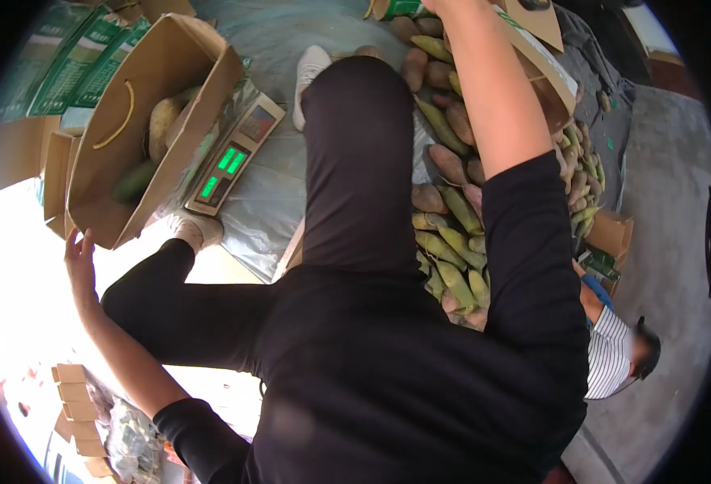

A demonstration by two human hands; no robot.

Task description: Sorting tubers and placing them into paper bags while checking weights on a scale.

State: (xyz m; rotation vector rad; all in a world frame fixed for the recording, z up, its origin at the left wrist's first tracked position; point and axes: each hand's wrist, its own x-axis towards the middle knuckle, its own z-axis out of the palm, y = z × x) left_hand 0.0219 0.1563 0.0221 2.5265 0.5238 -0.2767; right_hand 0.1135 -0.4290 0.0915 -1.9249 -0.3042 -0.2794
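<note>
My left hand [81, 256] is beside the lower corner of an open cardboard box [150, 198], its fingers stretched out and apart. Whether the fingertips touch the cardboard I cannot tell. A yellow cord handle [121, 117] hangs on the box's wall, and inside lie pale tubers [164, 125] and a dark green radish [134, 182]. Right against the box is a digital scale [238, 149] with a lit green display. My right arm reaches over the produce to the upper edge, where only a sliver of my right hand [434, 4] shows, near a green carton [400, 8]; its fingers are cut off.
Green radishes [452, 250] and reddish sweet potatoes [448, 164] are heaped to the right of my knee. Another open carton [553, 85] stands beyond my right forearm. Green-printed cartons [81, 68] are stacked at the far left. A person in a striped shirt [609, 351] is at right.
</note>
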